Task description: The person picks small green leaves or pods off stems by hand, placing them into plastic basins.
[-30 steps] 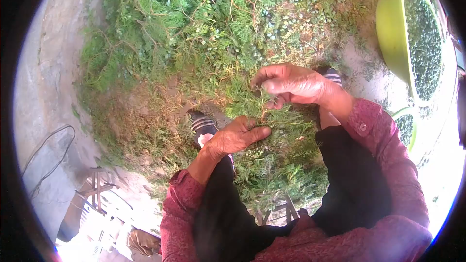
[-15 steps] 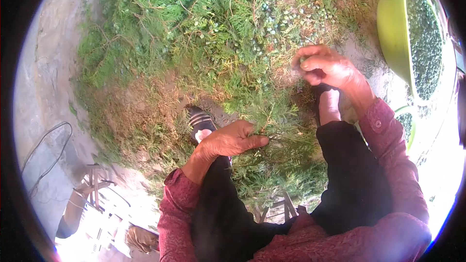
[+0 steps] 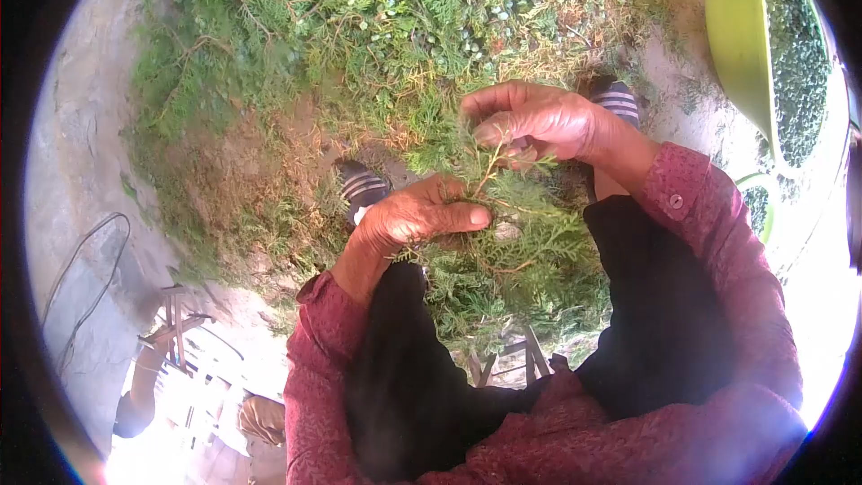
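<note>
My left hand (image 3: 422, 214) is closed on a leafy conifer sprig (image 3: 530, 226), its thumb lying over the stem. The sprig has flat, scaly green foliage and a yellowish stem. It spreads rightward from the hand, between my knees. Just above it is my right hand (image 3: 539, 121), fingers curved and apart near the sprig's upper tip. I see nothing held in it, though the fingertips partly overlap the foliage behind. Beyond both hands lies a heap of cut conifer branches (image 3: 359, 45) with small pale green cones (image 3: 503, 9) among them.
At the upper right a yellow-green basin (image 3: 741, 40) holds many small green cones. A smaller green-rimmed container (image 3: 759, 181) stands below it. Trimmed greenery (image 3: 503, 301) lies between my legs. A wooden stool (image 3: 175, 328) and a cable (image 3: 85, 278) are at the left.
My right hand has come left and in from beside the basin to the sprig; the small green thing in its fingers no longer shows. My left hand has raised the sprig slightly.
</note>
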Available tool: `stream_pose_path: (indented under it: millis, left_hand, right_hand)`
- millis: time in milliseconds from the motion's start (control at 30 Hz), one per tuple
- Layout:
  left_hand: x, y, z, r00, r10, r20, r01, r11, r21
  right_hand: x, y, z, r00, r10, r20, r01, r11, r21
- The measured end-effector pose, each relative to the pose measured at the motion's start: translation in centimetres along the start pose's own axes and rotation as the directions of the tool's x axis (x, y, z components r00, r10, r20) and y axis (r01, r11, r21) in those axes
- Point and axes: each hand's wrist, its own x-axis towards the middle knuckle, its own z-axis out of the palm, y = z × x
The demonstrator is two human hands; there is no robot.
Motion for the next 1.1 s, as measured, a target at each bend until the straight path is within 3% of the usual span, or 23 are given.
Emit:
stream_pose_path:
  millis: [33,67,100,167,267,333,367,433,467,500,567,633,667,700,733,767,833,867,933,1033,1067,1100]
  left_hand:
    - [-0.1,0.1,-0.1,0.997,-0.059,-0.051,0.060,0.998,0.030]
    - [0.2,-0.8,-0.1,0.988,0.155,-0.019,-0.155,0.987,-0.038]
    - [0.3,-1.6,-0.2,0.988,0.155,-0.020,-0.156,0.987,-0.038]
    - [0.3,-2.7,-0.6,0.968,0.076,-0.237,-0.109,0.986,-0.128]
    - [0.7,-3.6,-1.7,0.936,0.143,-0.321,-0.242,0.925,-0.293]
    - [0.7,-3.5,-1.5,0.926,0.137,-0.350,-0.255,0.914,-0.316]
    - [0.6,-3.5,-1.3,0.917,0.128,-0.378,-0.265,0.903,-0.338]
    - [-0.5,-4.5,-2.6,0.916,0.168,-0.365,-0.285,0.913,-0.294]
    - [-1.4,-4.7,-3.1,0.915,0.204,-0.348,-0.302,0.919,-0.253]
    - [-2.4,-4.7,-3.3,0.914,0.209,-0.349,-0.305,0.919,-0.248]
    - [-4.9,-4.3,-2.7,0.672,0.147,-0.726,-0.222,0.975,-0.007]
    - [-7.9,-5.7,-4.0,0.468,0.232,-0.853,-0.276,0.955,0.108]
    - [-9.7,-7.3,-5.0,0.357,0.186,-0.915,0.032,0.977,0.211]
    - [-11.5,-9.9,-6.5,0.228,0.179,-0.957,0.350,0.902,0.252]
    - [-14.2,-16.0,-9.2,0.314,0.181,-0.932,0.620,0.704,0.346]
    - [-16.5,-21.7,-10.6,0.394,0.148,-0.907,0.806,0.418,0.419]
    - [-18.0,-24.8,-7.4,0.449,-0.104,-0.887,0.885,0.184,0.427]
    - [-17.7,-24.8,-7.1,0.447,-0.102,-0.889,0.886,0.185,0.424]
    - [-16.3,-22.3,-5.2,0.344,-0.016,-0.939,0.910,0.251,0.329]
    - [-10.0,-15.8,-6.3,0.385,0.480,-0.788,0.757,0.325,0.568]
    - [-6.7,-12.0,-6.2,0.375,0.535,-0.757,0.697,0.375,0.611]
    - [-4.0,-9.1,-6.1,0.458,0.561,-0.690,0.540,0.441,0.717]
  right_hand:
    - [0.0,-0.1,0.2,1.000,0.018,-0.023,-0.018,1.000,0.000]
    - [0.0,-0.2,0.3,0.998,0.035,-0.045,-0.035,0.999,-0.001]
    - [0.0,-0.2,0.4,0.996,0.052,-0.068,-0.052,0.999,-0.001]
    - [-0.2,-0.5,-1.3,0.993,0.029,-0.118,-0.035,0.998,-0.052]
    - [-0.1,-0.7,-1.6,0.970,-0.023,-0.240,-0.010,0.991,-0.137]
    - [-0.5,-1.5,-0.2,0.914,-0.067,-0.399,-0.011,0.981,-0.192]
    - [-0.5,-1.3,-0.8,0.915,-0.069,-0.398,-0.010,0.981,-0.193]
    - [-0.9,-1.5,-3.6,0.893,-0.259,-0.368,0.262,0.964,-0.043]
    - [-1.7,-2.6,-4.3,0.817,-0.184,-0.546,0.233,0.972,0.021]
    - [-2.6,-2.9,-5.7,0.800,-0.266,-0.538,0.350,0.935,0.057]
    - [-4.1,-3.2,-6.1,0.822,-0.310,-0.478,0.395,0.915,0.086]
    - [-4.2,-2.2,-5.6,0.815,-0.256,-0.519,0.359,0.927,0.106]
    - [-4.0,-1.5,-5.8,0.805,-0.199,-0.559,0.323,0.937,0.131]
    - [-3.8,-0.5,-6.7,0.857,-0.196,-0.477,0.314,0.932,0.183]
    - [-3.6,0.2,-7.1,0.863,-0.191,-0.468,0.299,0.939,0.168]
    - [-3.5,0.6,-7.2,0.869,-0.184,-0.459,0.283,0.947,0.155]
    - [-3.6,0.1,-6.8,0.864,-0.180,-0.470,0.284,0.945,0.161]
    - [-3.5,-0.3,-6.7,0.857,-0.177,-0.483,0.281,0.948,0.151]
    - [-3.4,-0.3,-7.1,0.851,-0.187,-0.491,0.284,0.950,0.130]
    - [-3.0,0.0,-6.9,0.852,-0.177,-0.492,0.260,0.960,0.106]
    - [-2.9,0.2,-6.7,0.856,-0.161,-0.492,0.241,0.965,0.104]
    - [-2.9,0.3,-6.5,0.854,-0.163,-0.495,0.242,0.965,0.100]
